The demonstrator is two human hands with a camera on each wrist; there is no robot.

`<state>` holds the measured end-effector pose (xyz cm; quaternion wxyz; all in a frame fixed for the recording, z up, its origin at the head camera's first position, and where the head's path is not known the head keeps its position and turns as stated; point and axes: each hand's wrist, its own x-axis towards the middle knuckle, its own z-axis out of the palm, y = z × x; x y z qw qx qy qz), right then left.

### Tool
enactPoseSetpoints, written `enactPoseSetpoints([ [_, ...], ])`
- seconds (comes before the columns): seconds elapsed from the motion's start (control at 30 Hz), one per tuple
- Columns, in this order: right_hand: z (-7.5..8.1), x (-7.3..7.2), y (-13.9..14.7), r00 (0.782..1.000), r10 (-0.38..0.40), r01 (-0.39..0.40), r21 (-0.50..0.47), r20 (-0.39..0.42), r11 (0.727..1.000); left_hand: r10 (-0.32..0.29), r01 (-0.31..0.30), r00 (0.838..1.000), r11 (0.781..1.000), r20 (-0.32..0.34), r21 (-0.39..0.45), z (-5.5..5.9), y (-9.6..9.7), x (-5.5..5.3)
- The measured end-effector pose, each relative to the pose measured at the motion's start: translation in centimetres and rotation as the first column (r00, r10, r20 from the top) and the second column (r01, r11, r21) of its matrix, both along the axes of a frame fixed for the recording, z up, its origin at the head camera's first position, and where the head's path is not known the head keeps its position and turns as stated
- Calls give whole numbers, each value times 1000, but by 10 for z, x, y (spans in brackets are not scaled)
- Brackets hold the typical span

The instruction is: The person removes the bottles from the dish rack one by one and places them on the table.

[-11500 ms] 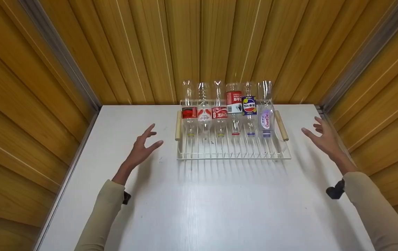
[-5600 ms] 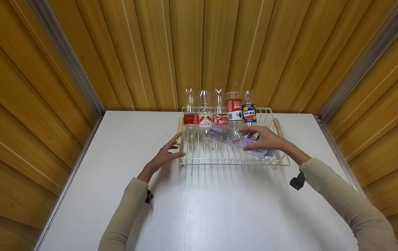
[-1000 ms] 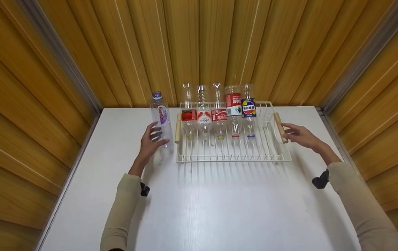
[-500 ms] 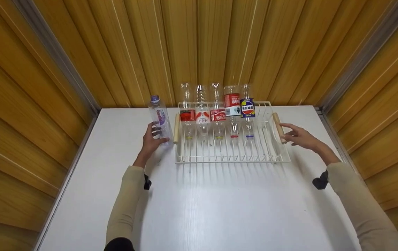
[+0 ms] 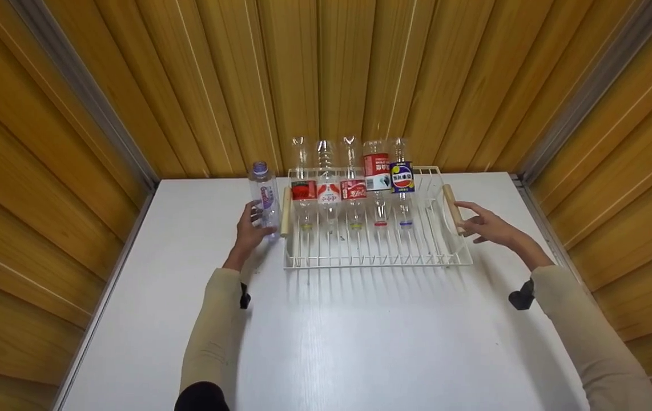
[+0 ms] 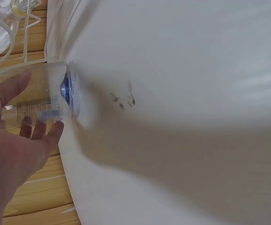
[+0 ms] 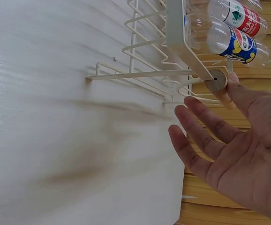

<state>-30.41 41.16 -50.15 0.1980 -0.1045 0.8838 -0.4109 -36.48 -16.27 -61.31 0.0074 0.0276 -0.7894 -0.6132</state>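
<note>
My left hand point(image 5: 250, 233) grips the lower part of a clear plastic bottle point(image 5: 267, 194) with a purple-and-white label. It stands roughly upright on the left of a white wire rack point(image 5: 377, 264), mouth up. In the left wrist view, thumb and fingers go round the bottle point(image 6: 37, 93), its base close to the white table; contact is hard to tell. On the other side, my right hand point(image 5: 491, 225) touches the rack's right wooden handle point(image 5: 453, 208). The right wrist view has this hand's other fingers point(image 7: 201, 133) loosely spread below the handle, holding nothing.
Several clear bottles, one with a blue Pepsi-style label point(image 5: 402, 177) rightmost, stand neck-down in the rack. The rack's left wooden handle point(image 5: 285, 212) is beside the held bottle. Wood-patterned panels point(image 5: 349, 68) enclose the white table point(image 5: 326, 342) behind and on both sides.
The purple-labelled bottle left the rack's right end in my right hand and is now upright in my left hand. Within the last second it tilted and shifted slightly; my right hand stayed at the handle.
</note>
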Motion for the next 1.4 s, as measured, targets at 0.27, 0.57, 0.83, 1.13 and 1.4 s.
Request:
enactPoseSetpoints([
  [0.27, 2, 3, -2, 998, 3, -2, -18, 70, 1000, -13, 14, 999, 1000, -39, 16, -1, 2, -4],
  [0.57, 4, 2, -5, 991, 15, -13, -15, 131, 1000, 8, -9, 1000, 1000, 15, 21, -7, 1, -10],
  [0.83, 3, 1, -4, 988, 15, -12, -23, 151, 1000, 20, -21, 1000, 998, 12, 59, -9, 5, -12],
  [1.13, 6, 0, -4, 981, 9, -2, -36, 194, 999, -3, 3, 1000, 1000, 20, 8, -5, -1, -11],
  [1.4, 7, 0, -5, 980, -12, 19, -36, 201, 999, 4, 5, 996, 995, 91, -95, 4, -30, 9],
])
